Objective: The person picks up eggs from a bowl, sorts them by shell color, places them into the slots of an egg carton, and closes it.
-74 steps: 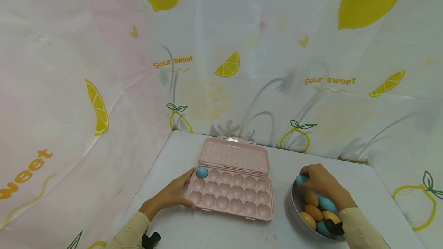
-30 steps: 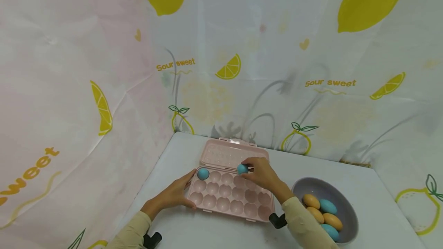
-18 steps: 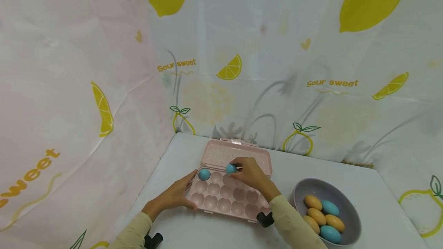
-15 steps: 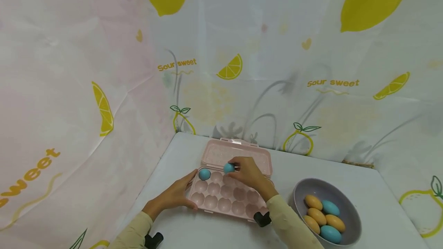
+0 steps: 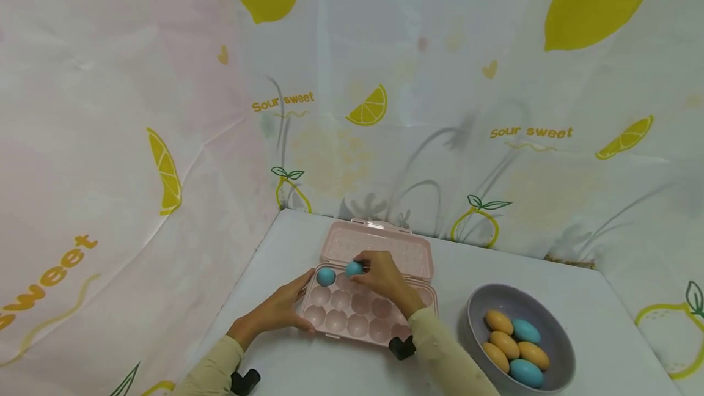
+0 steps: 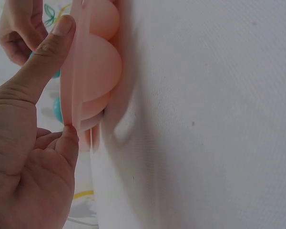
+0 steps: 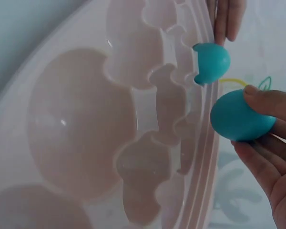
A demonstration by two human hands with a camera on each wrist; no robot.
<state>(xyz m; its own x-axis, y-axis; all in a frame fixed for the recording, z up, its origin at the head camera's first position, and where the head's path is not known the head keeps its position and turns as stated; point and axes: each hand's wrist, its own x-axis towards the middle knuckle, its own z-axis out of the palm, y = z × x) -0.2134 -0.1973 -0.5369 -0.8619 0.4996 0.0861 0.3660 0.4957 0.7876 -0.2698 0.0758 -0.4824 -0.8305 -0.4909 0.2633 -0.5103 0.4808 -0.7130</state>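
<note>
A pink egg box [image 5: 333, 310] lies with its lid folded back, and a blue egg [image 5: 326, 277] sits in its far-left cup. My left hand [image 5: 274, 312] grips the box's left end; in the left wrist view the thumb [image 6: 50, 55] lies over the rim. Between the thumb and fingers of my right hand [image 5: 387, 280] is a second blue egg [image 7: 238, 117], held above the back row just right of the seated egg. In the head view this hand and forearm hide the box's right-hand cups.
To the right on the white table [image 5: 308, 371] stands a grey bowl [image 5: 562, 338] holding several orange eggs [image 5: 503, 344] and two blue eggs [image 5: 526, 373]. Behind the table hangs a lemon-print backdrop [image 5: 418, 157], which also runs along the left side.
My right hand has taken a blue egg from the bowl and carried it left over the back row, closer to the seated egg. My left hand stays on the box.
</note>
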